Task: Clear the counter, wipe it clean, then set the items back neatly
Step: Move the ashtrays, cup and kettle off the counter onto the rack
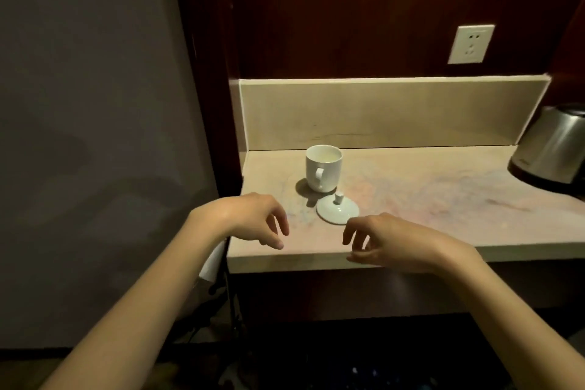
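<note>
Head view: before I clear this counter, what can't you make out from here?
- Kettle: cut off by the right edge, so its handle, spout and lid are mostly unseen.
- Cup: dim light; whether there is liquid inside is unclear.
- White thing at the counter's left end: mostly hidden behind the left forearm.
- Floor below the counter: too dark to tell what lies there.
- No cloth is in view.

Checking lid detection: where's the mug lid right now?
In the head view the lid lies knob-up on the counter, just in front of the white mug and slightly right of it, beyond the gap between both hands.
</note>
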Demonstrator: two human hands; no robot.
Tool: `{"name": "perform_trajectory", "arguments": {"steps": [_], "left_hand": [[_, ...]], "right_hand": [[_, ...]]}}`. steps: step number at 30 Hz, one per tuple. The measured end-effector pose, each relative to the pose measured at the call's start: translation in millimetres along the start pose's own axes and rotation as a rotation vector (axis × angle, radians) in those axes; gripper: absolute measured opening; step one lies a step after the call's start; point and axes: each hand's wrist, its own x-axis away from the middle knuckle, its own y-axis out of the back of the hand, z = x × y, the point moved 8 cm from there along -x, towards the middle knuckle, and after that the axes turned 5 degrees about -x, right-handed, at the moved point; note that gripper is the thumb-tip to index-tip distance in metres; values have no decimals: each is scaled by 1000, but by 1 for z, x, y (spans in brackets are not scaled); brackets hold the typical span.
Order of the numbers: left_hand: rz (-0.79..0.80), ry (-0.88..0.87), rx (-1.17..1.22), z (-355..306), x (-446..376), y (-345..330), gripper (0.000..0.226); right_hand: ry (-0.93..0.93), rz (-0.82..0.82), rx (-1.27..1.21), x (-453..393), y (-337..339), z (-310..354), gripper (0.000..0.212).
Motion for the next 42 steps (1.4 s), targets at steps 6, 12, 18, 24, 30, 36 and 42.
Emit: {"name": "perform_trajectory", "arguments": {"steps": [6, 12, 18, 24, 30, 36, 42], "left_hand": [[-109, -14, 23, 1, -61, 34, 22], [-444, 48, 283, 12, -117, 39, 31], [-573, 107, 634, 17, -138, 27, 25], [-619, 39, 594, 18, -143, 25, 9], [-672, 72, 707, 42, -132, 20, 12], [-746, 58, 688, 52, -127, 24, 12], [-722, 30, 780, 72, -127, 21, 7]], "right_hand": [[-51, -56, 25, -35, 35, -29, 25], [-62, -180, 113, -81, 39, -46, 34], [-12, -248, 147, -122, 34, -63, 28], [81, -241, 120, -133, 36, -68, 6], [154, -249, 55, -119, 88, -65, 12], [258, -452, 54, -120, 142, -36, 17], [229, -498, 18, -142, 142, -25, 14]]}}
